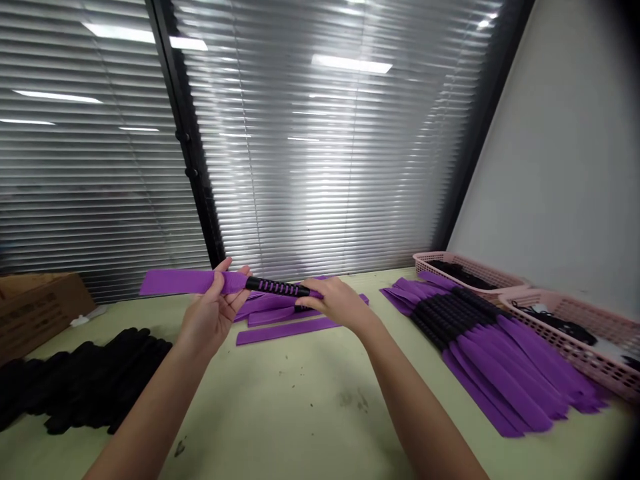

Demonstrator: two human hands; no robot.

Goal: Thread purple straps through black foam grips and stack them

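Both hands hold one purple strap (175,282) level above the table. A black ribbed sleeve (279,287), with purple showing through its slots, sits around the strap's middle. My left hand (213,307) pinches the strap just left of the sleeve, thumb in front, some fingers raised behind. At the sleeve's right end my right hand (333,300) is closed over the strap, hiding part of it. Behind and below lie several loose purple straps (285,331), partly covered by the held one and my right hand.
At the right lies a row of purple straps with black sleeves (500,353). Beyond it stand two pink baskets (565,303) holding black items. A heap of black pieces (95,380) and a cardboard box (43,313) are at the left. Window blinds (320,167) rise behind the table.
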